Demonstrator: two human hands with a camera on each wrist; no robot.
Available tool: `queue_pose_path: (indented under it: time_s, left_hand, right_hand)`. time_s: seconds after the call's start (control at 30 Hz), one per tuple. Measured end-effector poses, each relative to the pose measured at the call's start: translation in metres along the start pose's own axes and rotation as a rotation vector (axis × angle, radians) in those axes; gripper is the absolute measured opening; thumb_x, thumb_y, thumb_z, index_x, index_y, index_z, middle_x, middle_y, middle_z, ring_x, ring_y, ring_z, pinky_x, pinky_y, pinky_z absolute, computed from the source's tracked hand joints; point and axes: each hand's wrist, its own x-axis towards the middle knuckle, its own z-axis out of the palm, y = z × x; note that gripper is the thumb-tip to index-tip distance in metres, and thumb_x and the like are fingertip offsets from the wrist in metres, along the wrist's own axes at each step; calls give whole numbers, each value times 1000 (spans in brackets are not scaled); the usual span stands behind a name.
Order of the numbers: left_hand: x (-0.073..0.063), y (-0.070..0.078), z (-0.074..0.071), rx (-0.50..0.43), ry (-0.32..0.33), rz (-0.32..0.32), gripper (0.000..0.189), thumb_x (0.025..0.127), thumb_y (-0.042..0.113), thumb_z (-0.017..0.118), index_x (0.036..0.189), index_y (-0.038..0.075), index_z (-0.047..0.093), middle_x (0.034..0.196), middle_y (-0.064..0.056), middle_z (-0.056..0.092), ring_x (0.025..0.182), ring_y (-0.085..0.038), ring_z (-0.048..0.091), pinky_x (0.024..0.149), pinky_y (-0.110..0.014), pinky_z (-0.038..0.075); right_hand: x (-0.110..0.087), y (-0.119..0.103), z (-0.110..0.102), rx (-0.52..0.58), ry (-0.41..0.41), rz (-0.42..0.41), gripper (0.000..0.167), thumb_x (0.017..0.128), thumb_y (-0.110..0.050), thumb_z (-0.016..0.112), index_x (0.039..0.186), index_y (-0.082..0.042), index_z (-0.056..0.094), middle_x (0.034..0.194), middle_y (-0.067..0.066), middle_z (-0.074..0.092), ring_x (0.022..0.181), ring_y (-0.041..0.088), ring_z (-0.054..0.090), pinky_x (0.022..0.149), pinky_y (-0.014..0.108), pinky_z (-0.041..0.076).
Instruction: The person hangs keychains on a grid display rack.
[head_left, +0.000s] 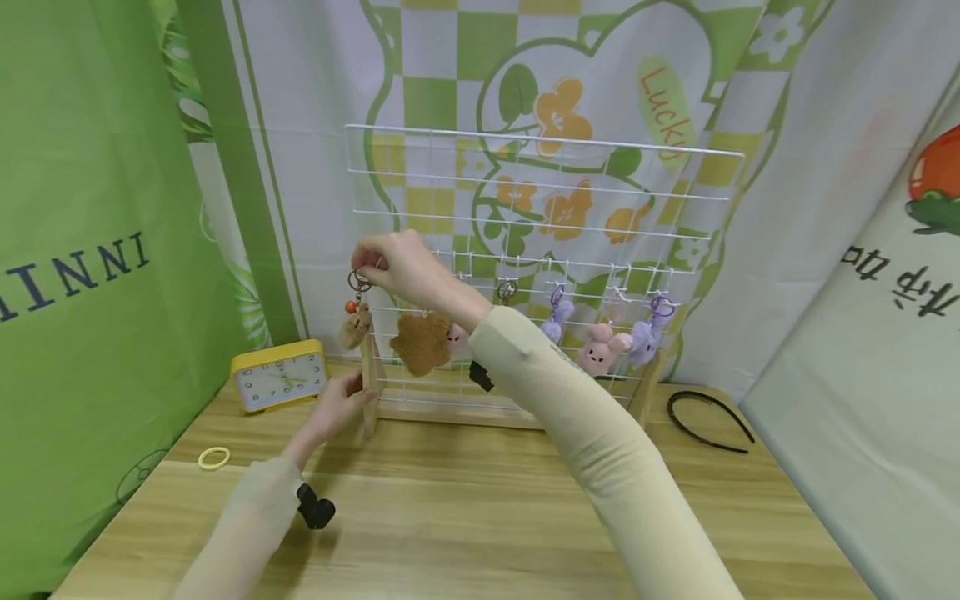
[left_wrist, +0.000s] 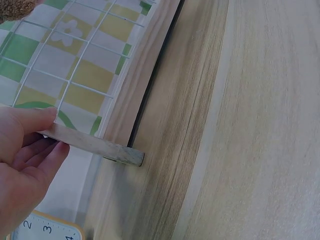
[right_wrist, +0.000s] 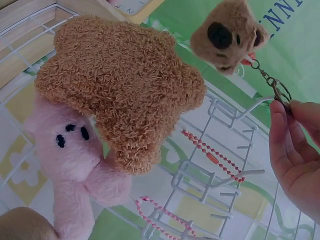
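My right hand (head_left: 405,262) pinches the metal key ring (right_wrist: 284,91) of a small brown plush animal keychain (right_wrist: 227,35) at the left end of a white wire grid rack (head_left: 540,142). The plush, with a big dark nose and an orange bead, dangles from its chain. In the right wrist view, the ring is right by the tip of a white hook (right_wrist: 257,106). Lower down, my left hand (head_left: 341,407) holds the rack's left wooden leg (left_wrist: 95,145) between thumb and fingers. Beside the keychain hang a brown shaggy plush (right_wrist: 125,85) and a pink plush (right_wrist: 70,145).
Further right on the grid hang a pink bunny plush (head_left: 600,350) and purple plushes (head_left: 645,342). A yellow clock (head_left: 279,379) stands left of the rack, with a yellow ring (head_left: 213,465) in front. A black headband (head_left: 693,439) lies at the right.
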Motion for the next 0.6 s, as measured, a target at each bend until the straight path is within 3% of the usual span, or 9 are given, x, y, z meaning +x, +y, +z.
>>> queue_pose_path:
  time_s: [0.37, 0.6]
  left_hand:
    - [3, -3, 1, -20, 0, -2, 45, 99, 6, 58, 138, -13, 48, 130, -33, 60, 119, -45, 61, 100, -50, 54]
    - [3, -4, 1, -15, 3, 27, 44, 99, 2, 56, 136, -18, 46, 128, -37, 59, 118, -50, 60, 100, -57, 51]
  right_hand:
    - [6, 6, 7, -53, -3, 24, 12, 98, -7, 60, 103, -4, 71, 101, 8, 75, 92, 15, 69, 81, 17, 56]
    - [7, 8, 11, -92, -2, 46, 12, 96, -5, 61, 101, -3, 71, 102, 9, 75, 93, 17, 71, 82, 17, 57]
